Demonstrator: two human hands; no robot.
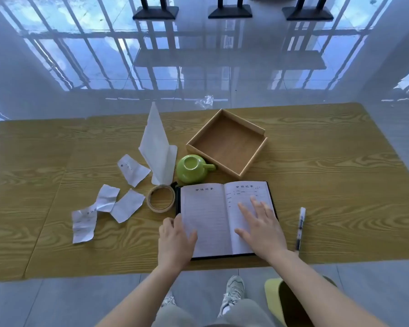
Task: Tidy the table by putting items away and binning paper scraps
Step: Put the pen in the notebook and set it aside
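At the table's near edge lies the open black-covered lined notebook (224, 218). The left hand (175, 241) curls its fingers over the lower left page corner; the right hand (260, 223) rests flat, fingers spread, on the right page. Closing the book looks like the step in hand; next, the cover must fold over. Beyond sit a masking-tape roll (160, 198), upturned green ceramic cup (191, 168), empty wooden tray (227, 143), torn white paper scraps (109, 204), and, right, a pen (300, 228).
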